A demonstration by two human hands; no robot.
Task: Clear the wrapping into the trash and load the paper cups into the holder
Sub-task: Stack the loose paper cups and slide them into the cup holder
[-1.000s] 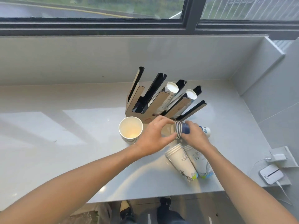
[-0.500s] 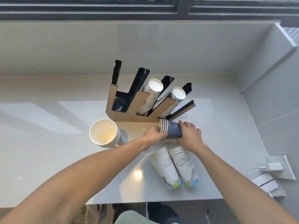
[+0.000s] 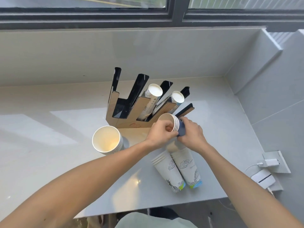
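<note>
A small stack of blue paper cups (image 3: 176, 127) lies on its side between my hands, mouth facing left. My left hand (image 3: 160, 133) grips its rims and my right hand (image 3: 191, 134) holds its blue body. Just behind stands the cup holder (image 3: 126, 112), cardboard and black with slanted slots. Two slots hold white cup stacks (image 3: 152, 97) (image 3: 176, 100); the left slots show only black inside. An upright stack of cups (image 3: 107, 140) stands left of my hands. Two stacks of printed white cups (image 3: 169, 173) (image 3: 189, 168) lie side by side near the counter's front edge.
The pale counter (image 3: 49, 145) runs left, with a wall behind and to the right. At the right edge a white wall socket with a charger (image 3: 271, 162) and a small white device (image 3: 263, 177) sit close to my right forearm.
The blue cup stack has tipped so that its mouth points more upward and left, both hands still holding it. The view shifted a little.
</note>
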